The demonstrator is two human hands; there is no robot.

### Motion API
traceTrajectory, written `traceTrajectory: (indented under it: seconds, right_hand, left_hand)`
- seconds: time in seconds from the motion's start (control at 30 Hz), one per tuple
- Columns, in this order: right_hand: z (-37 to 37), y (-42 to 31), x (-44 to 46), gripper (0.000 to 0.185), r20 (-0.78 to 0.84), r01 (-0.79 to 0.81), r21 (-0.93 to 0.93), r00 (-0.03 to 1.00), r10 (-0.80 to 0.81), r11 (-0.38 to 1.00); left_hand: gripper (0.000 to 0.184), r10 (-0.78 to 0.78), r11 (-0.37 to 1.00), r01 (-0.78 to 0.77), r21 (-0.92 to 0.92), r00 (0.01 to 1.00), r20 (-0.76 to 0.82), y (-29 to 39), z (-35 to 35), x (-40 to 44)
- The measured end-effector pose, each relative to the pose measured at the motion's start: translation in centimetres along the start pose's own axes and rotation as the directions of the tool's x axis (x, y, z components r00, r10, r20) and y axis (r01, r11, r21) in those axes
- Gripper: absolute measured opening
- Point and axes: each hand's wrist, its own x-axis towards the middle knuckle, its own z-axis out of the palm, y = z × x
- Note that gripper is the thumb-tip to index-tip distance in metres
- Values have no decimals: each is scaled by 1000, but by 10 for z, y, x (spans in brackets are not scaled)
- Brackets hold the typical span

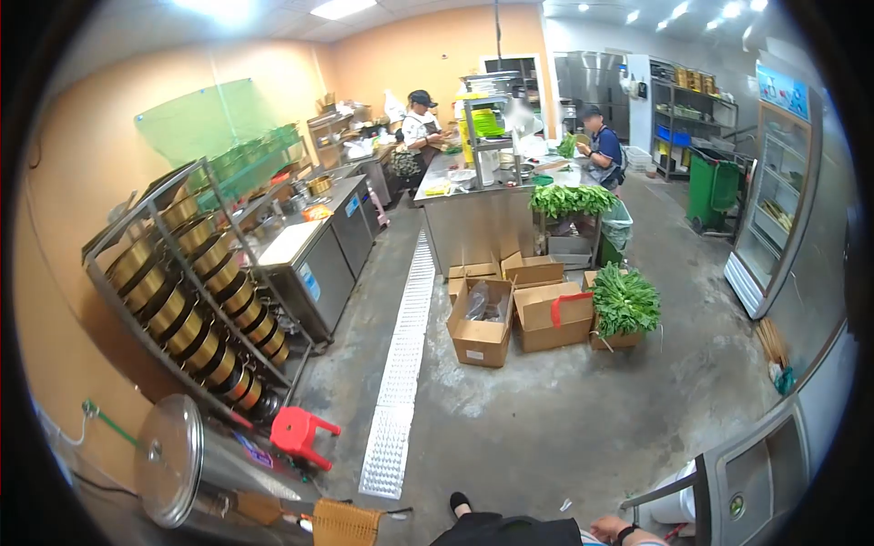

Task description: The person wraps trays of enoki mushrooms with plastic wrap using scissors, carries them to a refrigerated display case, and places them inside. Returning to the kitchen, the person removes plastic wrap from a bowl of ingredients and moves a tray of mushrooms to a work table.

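My right hand (608,528) shows small at the bottom edge, beside the dark apron (510,530) on my body. A black band (626,533) circles its wrist. The fingers look bent, but they are too small and cut off to show whether they hold anything. My left hand is out of the picture. One black shoe (462,502) stands on the floor ahead of my apron. To the right of my right hand are a white bucket (675,496) and a grey metal-framed unit (760,473).
Cardboard boxes (481,338) and leafy greens (626,302) stand before the steel worktable (473,227), where two people work. A drain grate (401,400) runs down the floor. At left are a red stool (300,435) and a pot rack (187,300); a glass-door fridge (772,200) stands right.
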Motion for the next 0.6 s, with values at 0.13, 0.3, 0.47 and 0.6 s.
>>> traceTrajectory:
  seconds: [0.13,0.3,0.47,0.6]
  right_hand:
    - [45,-135,0,24,-90,96,23,992,-94,995]
    - [111,-265,14,34,98,85,-143,993,-71,986]
    - [150,-326,66,27,116,89,178,987,-111,980]
    - [148,-375,90,25,48,4,89,999,-8,996]
  left_hand:
    - [23,84,996,-86,20,993,87,69,-15,68]
    - [21,174,979,-191,68,965,195,183,-46,153]
    - [20,243,956,-276,99,934,261,285,-80,228]
    - [19,257,951,-294,96,923,285,346,-99,287]
